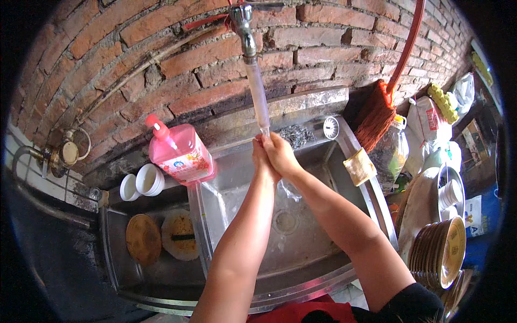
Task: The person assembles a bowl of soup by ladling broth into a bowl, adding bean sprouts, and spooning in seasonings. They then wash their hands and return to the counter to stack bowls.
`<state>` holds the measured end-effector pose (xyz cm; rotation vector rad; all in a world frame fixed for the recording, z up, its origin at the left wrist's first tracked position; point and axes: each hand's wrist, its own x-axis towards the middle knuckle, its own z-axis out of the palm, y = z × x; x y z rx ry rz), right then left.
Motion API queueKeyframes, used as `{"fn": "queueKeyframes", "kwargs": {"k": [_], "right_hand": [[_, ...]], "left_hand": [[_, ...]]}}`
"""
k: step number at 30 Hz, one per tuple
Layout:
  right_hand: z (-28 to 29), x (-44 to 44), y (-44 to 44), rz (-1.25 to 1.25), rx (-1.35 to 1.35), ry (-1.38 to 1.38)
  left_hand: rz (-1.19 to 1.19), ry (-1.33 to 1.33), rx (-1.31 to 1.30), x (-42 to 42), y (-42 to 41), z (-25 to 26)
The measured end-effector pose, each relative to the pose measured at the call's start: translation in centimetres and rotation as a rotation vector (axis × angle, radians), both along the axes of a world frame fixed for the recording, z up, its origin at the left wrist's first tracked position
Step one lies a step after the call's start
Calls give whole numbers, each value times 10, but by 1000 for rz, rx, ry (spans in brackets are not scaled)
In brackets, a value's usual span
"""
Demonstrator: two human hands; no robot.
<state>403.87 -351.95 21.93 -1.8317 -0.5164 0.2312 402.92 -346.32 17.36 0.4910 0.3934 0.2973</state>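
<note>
Water runs from a clear hose on the chrome tap onto my two hands. My left hand presses palm to palm against my right hand, just below the hose end. I see no object between them, but the inner fingers are hidden. Beneath them lies the large basin of a stainless steel sink, with water falling into it and a round drain at its bottom. A steel wool scourer rests on the back ledge, just behind my hands.
A pink pump bottle and white bowls stand at left. Round lids or plates lie in the smaller basin. On the right rim are a sponge and a drain strainer. Stacked plates and a red broom stand farther right.
</note>
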Motion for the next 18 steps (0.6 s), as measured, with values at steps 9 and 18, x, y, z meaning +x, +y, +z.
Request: {"fn": "queueKeyframes", "kwargs": {"k": [9, 18], "right_hand": [[-1, 0, -18, -120, -39, -13], [26, -21, 0, 346, -852, -640]], "left_hand": [[273, 200, 1821, 3, -20, 9], [-191, -61, 2629, -2, 12, -2]]}}
